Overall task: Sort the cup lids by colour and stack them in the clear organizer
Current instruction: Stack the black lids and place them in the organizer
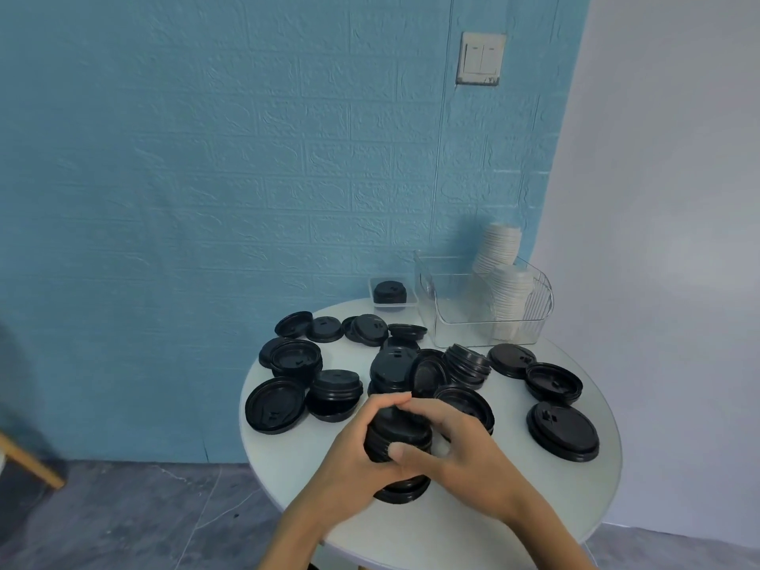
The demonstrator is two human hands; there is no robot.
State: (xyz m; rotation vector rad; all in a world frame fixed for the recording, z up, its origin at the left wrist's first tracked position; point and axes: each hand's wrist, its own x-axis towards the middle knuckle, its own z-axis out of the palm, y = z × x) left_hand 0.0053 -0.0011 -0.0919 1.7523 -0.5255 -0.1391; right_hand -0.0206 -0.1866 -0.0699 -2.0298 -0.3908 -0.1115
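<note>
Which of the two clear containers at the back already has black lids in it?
The small clear tray by the wall, left of the tall clear organizer. It holds a short stack of black lids; the organizer holds only white lids.

Both hands hide most of the stack of black lids (397,438). Forearms cut off by bottom edge. Wooden piece (28,460) cut off at left edge, unidentifiable.

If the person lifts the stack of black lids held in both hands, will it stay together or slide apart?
The stack of black lids probably holds together, since the lids look nested and both the left hand and the right hand wrap it. It is likely light, being thin plastic. Tilted, the top lids might slip.
</note>
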